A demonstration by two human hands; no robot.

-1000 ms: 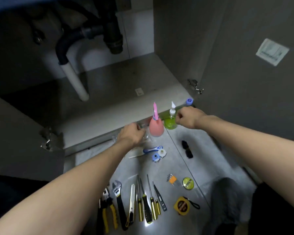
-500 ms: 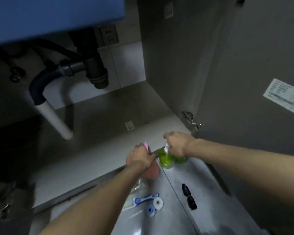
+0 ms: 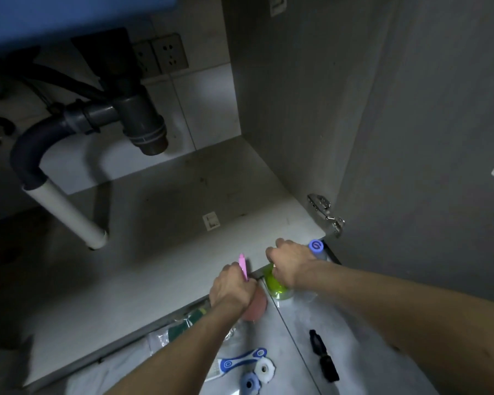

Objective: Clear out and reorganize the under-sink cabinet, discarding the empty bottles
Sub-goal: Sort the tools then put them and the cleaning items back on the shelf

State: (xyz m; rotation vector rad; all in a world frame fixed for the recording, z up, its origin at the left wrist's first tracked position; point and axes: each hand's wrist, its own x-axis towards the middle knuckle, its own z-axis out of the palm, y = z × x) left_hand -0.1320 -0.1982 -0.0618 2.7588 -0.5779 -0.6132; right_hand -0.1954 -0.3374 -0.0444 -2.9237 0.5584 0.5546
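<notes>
hands are both gripping bottles at the cabinet's front edge: left hand (image 3: 231, 289) is curling round the neck of the pink bottle (image 3: 255, 307), right hand (image 3: 290, 262) is clutching the top of the green bottle (image 3: 275, 286). both bottles are standing on the floor just outside the cabinet shelf (image 3: 160, 258). advice: lifting straight up, checking weight for emptiness, keeping them upright.

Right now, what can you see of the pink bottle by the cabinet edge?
The pink bottle stands upright on the grey floor just in front of the cabinet's front edge. It has a rounded, matte salmon-pink body that looks like soft plastic and a brighter pink pointed top. The left hand grips its upper part, hiding the neck. The green bottle stands right beside it; whether they touch is unclear. Its contents cannot be seen.
</notes>
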